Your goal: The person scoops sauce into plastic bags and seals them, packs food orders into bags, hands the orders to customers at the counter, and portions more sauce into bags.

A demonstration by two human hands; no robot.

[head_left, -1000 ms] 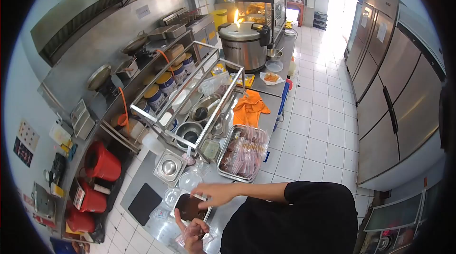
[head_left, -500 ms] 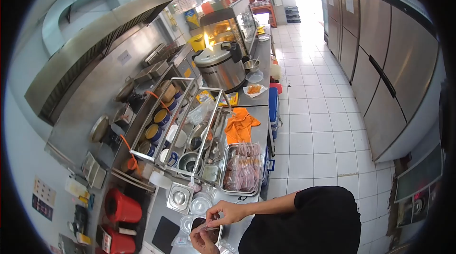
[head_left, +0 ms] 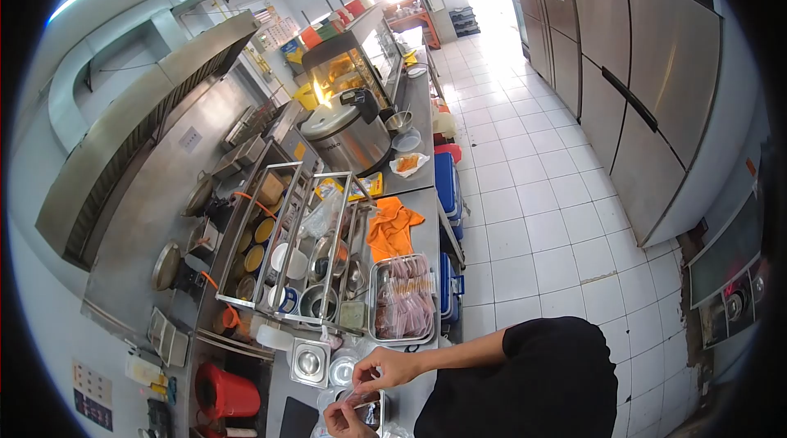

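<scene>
Clear plastic, thin and slightly shiny (head_left: 355, 397), was pinched between the fingertips of the right hand (head_left: 377, 368) and those of the left hand (head_left: 348, 420). Each hand gripped it lightly, thumb against finger, probably because so flimsy a piece, perhaps a small bag, needed support from both sides. The two hands met just above a metal container (head_left: 382, 415) with something dark in it; working that close likely kept any drip over the container rather than on the tabletop (head_left: 420, 373).

Just beyond the right hand sat clear round plastic pieces (head_left: 343, 370), and beside them a square steel pan (head_left: 310, 362), near enough for a short reach. A black board (head_left: 297, 419) lay to the left of the hands. Farther up, a steel tray (head_left: 373, 313) held many filled clear packets (head_left: 406, 307), laid close together in overlapping rows, which presumably saved room and kept them contained. An orange cloth (head_left: 393, 229) lay crumpled past the tray, and a metal frame (head_left: 270, 317) stood to the left, with bowls around its base. Beyond these, the large cooker (head_left: 348, 143) stood well apart from the hands.
</scene>
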